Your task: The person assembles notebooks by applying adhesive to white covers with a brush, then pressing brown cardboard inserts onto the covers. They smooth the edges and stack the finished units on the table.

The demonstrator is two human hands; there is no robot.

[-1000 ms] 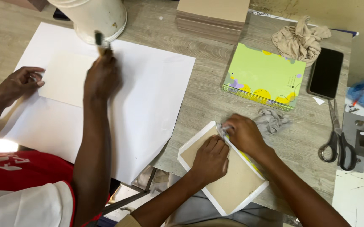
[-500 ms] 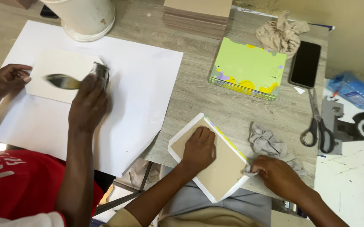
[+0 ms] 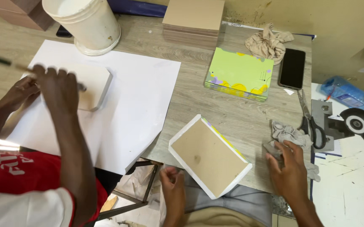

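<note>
A brown board with white wrapped edges (image 3: 209, 157) lies at an angle on the table's near edge, a yellow-green strip showing along its right side. My left hand (image 3: 172, 185) hovers just off the board's lower left corner, fingers curled into a fist with nothing in it. My right hand (image 3: 289, 168) is to the right of the board, its fingers pressing onto and gripping a crumpled grey rag (image 3: 286, 133) near the table's right edge.
A co-worker in a red shirt on the left moves a brush (image 3: 5, 63) over a white board (image 3: 93, 82) on a large white paper sheet (image 3: 144, 101). Behind stand a white bucket (image 3: 87, 25), stacked brown boards (image 3: 192, 19), a green-yellow cover (image 3: 238, 73), a beige cloth (image 3: 268, 42), a phone (image 3: 292, 68) and scissors (image 3: 312, 122).
My left hand has come off the board and drawn back to the table edge. My right hand has taken hold of the rag. The co-worker's brush swung left.
</note>
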